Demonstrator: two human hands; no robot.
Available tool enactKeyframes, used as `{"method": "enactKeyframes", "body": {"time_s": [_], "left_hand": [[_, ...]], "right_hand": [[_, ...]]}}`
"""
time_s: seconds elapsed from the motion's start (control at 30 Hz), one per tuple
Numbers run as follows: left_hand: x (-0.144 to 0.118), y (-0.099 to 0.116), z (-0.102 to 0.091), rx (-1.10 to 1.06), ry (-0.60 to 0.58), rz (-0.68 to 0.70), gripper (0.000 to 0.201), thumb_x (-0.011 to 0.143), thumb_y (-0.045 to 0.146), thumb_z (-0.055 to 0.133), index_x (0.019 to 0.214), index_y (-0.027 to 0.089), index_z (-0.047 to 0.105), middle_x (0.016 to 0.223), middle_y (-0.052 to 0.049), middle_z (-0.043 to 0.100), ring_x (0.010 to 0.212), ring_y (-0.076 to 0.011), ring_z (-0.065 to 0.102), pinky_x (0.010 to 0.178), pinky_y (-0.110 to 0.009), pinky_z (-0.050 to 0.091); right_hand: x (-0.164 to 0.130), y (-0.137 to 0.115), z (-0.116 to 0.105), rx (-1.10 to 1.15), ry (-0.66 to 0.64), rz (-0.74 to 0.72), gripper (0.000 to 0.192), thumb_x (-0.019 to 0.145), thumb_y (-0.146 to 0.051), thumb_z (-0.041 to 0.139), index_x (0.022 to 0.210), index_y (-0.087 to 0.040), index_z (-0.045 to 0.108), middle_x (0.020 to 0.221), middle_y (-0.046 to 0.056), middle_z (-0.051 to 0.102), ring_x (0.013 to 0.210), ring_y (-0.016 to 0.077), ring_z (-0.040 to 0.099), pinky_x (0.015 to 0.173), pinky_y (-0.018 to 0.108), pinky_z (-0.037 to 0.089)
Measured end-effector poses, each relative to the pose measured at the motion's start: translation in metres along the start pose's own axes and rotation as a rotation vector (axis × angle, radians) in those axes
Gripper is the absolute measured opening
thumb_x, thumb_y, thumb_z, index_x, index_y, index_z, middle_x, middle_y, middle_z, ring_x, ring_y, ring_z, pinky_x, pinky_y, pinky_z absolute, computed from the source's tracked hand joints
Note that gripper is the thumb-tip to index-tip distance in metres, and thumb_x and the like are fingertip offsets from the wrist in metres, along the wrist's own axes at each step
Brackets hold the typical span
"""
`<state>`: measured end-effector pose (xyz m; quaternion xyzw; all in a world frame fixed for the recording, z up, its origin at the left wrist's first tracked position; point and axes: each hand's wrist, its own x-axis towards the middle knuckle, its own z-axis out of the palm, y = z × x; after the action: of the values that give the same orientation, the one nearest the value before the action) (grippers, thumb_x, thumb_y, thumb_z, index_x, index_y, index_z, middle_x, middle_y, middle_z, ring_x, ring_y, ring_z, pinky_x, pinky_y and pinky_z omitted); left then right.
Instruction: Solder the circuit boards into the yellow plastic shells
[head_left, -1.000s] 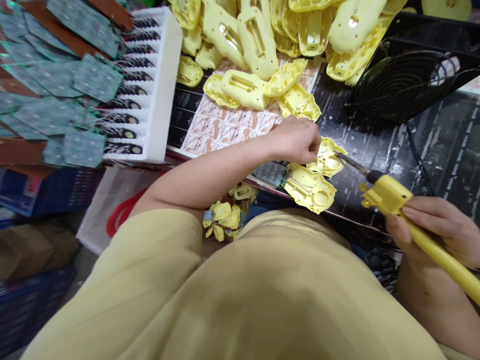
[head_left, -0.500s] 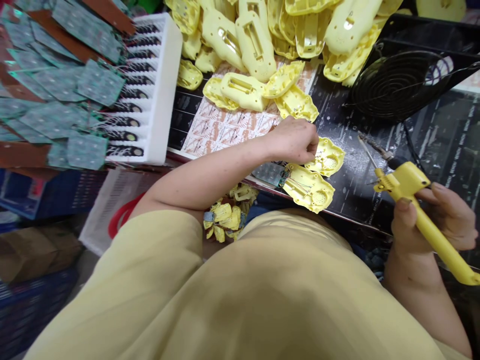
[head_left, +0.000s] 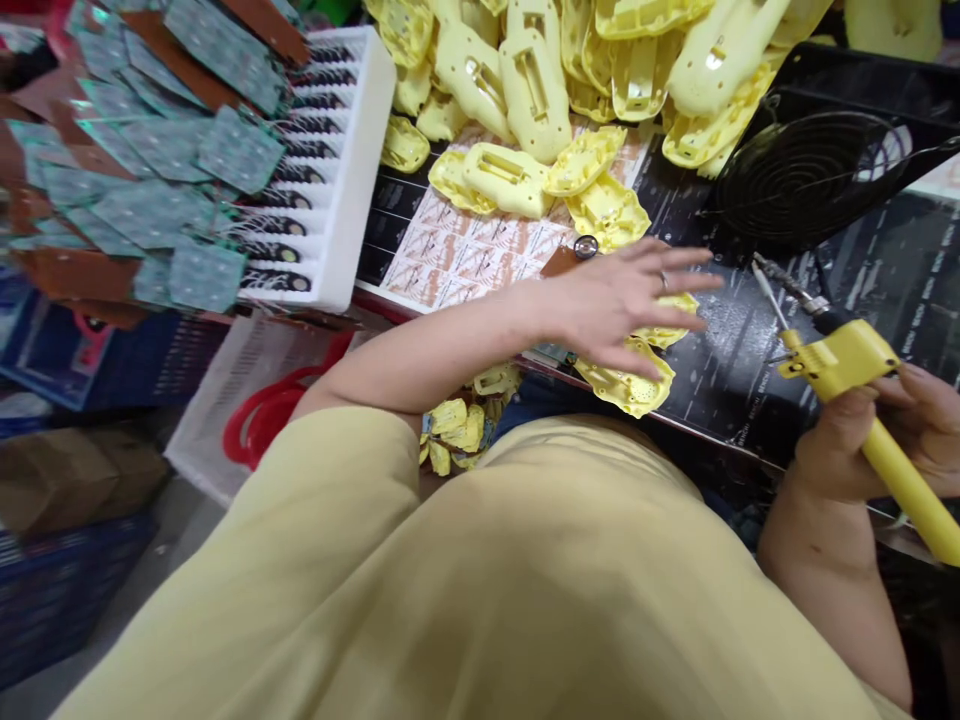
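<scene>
**Yellow shells on the bench, iron held off between joints**

Head view. Yellow plastic shell halves, 2 of them, lie at the near edge of the black bench mat [head_left: 750,350]: the near shell [head_left: 626,385] shows its inner face with a speaker grille, the far shell [head_left: 671,310] sits just behind it, mostly covered. Left hand [head_left: 622,300] is spread flat over both, fingers straight and splayed wide, gripping nothing; whether the palm presses on the shells cannot be told. A small round part on a brown strip [head_left: 574,252] lies just behind the wrist.

Right hand [head_left: 877,440] is closed around the yellow soldering iron [head_left: 862,400], thumb along the handle. Its tip [head_left: 765,285] points up and away, well apart from the shells, near the black fan grille [head_left: 810,175].

Heap of empty yellow housings [head_left: 540,90] at the back; white tray [head_left: 352,180] with green circuit boards [head_left: 157,200] at left.

Judgement: a pause between solder joints, iron withdrawn. Next move likely calls for the left hand to settle or reposition a shell and steady it before the tip comes back down onto a pad.
</scene>
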<state>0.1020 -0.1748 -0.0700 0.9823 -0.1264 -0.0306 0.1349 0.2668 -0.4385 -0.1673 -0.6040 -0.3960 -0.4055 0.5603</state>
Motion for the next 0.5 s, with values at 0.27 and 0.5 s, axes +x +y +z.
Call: {"method": "enactKeyframes", "body": {"time_s": [0.27,0.5], "left_hand": [[-0.08,0.039,0.039,0.093,-0.032,-0.171,0.069,0.102,0.055,0.07,0.16,0.019,0.065,0.173,-0.022,0.054,0.165,-0.0448,0.047,0.131,-0.065,0.042],[-0.21,0.044,0.009,0.203,0.002,-0.398,0.042,0.11,0.058,0.056,0.127,0.028,0.08,0.117,-0.006,0.088,0.09,-0.0258,0.082,0.078,-0.035,0.058]], "right_hand": [[0.0,0.007,0.004,0.013,0.073,-0.018,0.038,0.096,-0.056,0.087,0.118,-0.025,0.085,0.084,0.006,0.075,0.064,0.0191,0.066,0.056,0.038,0.052],[-0.003,0.011,-0.002,0.065,-0.033,0.085,0.052,0.089,-0.073,0.086,0.123,-0.034,0.081,0.09,0.004,0.072,0.067,0.0196,0.063,0.056,0.038,0.05]]}}
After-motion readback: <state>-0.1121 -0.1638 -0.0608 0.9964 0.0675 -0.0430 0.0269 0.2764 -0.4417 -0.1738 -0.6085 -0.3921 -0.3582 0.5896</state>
